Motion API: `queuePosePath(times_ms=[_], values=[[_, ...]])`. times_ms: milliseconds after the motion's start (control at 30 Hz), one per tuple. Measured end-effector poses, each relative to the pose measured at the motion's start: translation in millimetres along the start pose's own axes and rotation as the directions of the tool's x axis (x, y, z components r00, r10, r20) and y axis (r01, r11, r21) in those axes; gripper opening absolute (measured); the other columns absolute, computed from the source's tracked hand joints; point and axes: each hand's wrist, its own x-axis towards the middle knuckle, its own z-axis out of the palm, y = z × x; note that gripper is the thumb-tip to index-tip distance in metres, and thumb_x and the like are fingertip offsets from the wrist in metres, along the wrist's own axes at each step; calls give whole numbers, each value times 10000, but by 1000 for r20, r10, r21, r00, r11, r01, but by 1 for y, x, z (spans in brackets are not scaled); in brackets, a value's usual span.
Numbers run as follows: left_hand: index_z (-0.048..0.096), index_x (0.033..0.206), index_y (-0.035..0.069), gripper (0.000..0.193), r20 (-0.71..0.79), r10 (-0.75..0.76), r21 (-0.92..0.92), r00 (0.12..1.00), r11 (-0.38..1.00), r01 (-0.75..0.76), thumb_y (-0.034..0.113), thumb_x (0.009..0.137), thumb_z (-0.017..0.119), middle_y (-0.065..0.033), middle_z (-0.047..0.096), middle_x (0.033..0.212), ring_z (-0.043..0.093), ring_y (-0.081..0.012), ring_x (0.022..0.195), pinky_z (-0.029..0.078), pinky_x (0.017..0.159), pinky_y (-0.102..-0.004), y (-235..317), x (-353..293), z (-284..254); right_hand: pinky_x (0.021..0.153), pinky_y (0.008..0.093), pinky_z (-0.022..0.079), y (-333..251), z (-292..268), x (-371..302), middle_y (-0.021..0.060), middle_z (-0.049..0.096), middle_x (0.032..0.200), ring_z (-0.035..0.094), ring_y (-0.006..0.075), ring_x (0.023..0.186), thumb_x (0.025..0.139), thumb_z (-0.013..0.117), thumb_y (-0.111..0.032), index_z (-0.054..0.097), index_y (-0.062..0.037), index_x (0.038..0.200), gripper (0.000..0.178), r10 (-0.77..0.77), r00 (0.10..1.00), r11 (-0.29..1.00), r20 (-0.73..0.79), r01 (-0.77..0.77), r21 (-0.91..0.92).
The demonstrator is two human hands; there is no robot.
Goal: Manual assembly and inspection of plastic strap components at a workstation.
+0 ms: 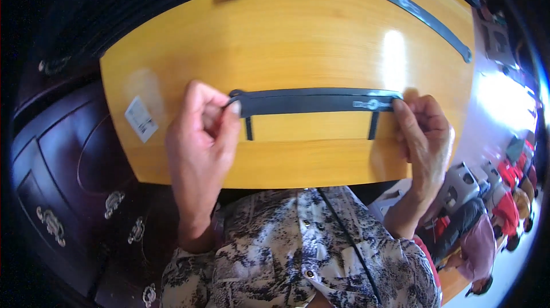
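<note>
**One dark strip (312, 101) is spanning the gap between left hand (201, 136) and right hand (425, 136)**

From the left, a white label (141, 119) is lying flat on the yellow worktop (312, 165). Next to it the left hand is pinching the strip's left end, its grip narrow, thumb against finger. The strip is running across the middle of the worktop; whether it is touching the wood or hovering just over it, we cannot tell. Two short black bars (249, 128) are showing below its lower edge, one toward each end. The right hand is holding the other end, its grip likewise narrow.

Handling the strip well is probably calling for an even, gentle pull, with both ends staying level and the long edges lying parallel, neither wrist twisting.

As for looks, the left end is showing a small curled loop by the fingertips; the middle is appearing smooth, a lengthwise line perhaps marking a second layer; the right part is bearing pale print around a round emblem. Farther right, near the worktop's far edge, a second strip (427, 17) with rounded ends is lying loose, bearing pale print too.
</note>
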Motion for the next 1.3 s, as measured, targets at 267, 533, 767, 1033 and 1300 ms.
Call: queuePosePath(times_ms=[267, 533, 767, 1033, 1300], values=[[535, 900, 34, 121, -15, 23, 25, 1000, 999, -23, -50, 854, 609, -33, 491, 592, 459, -72, 496, 370, 461, -252, 9, -3, -3, 370, 212, 243, -2, -6, 8, -16, 545, 555, 404, 30, 409, 879, 717, -163, 543, -76, 830, 201, -80, 995, 994, 60, 84, -63], [564, 923, 32, 106, -48, 99, 76, 994, 993, -95, -33, 858, 617, -62, 544, 617, 517, -118, 513, 407, 479, -272, 7, -8, -2, 352, 204, 219, -6, -10, 10, -27, 526, 543, 396, 21, 400, 894, 700, -180, 545, -85, 809, 200, -67, 990, 995, 120, 75, -61], [583, 957, 15, 60, -74, 135, 74, 988, 989, -130, 17, 903, 610, -52, 580, 675, 514, -113, 560, 414, 524, -249, -5, -7, 5, 357, 198, 228, 2, -9, 13, -40, 519, 546, 402, 16, 405, 888, 706, -207, 559, -85, 805, 208, -101, 989, 991, 110, 109, -73], [625, 1056, 22, 150, -257, 252, 143, 933, 965, -221, 12, 908, 601, -94, 640, 927, 597, -193, 744, 483, 639, -291, -14, -26, -18, 422, 187, 328, 2, -20, -10, -12, 579, 647, 495, 40, 509, 886, 694, -170, 616, -63, 839, 140, -209, 976, 978, 61, 208, 15], [522, 1337, 32, 541, 112, 569, 523, 815, 664, -535, 99, 829, 694, -126, 541, 1330, 493, -295, 1246, 414, 1011, -417, -8, -30, 4, 1055, 426, 397, -14, 43, -36, 102, 550, 1346, 490, 313, 1267, 761, 740, -124, 614, -103, 1242, 497, -708, 553, 365, 439, 819, -444]])
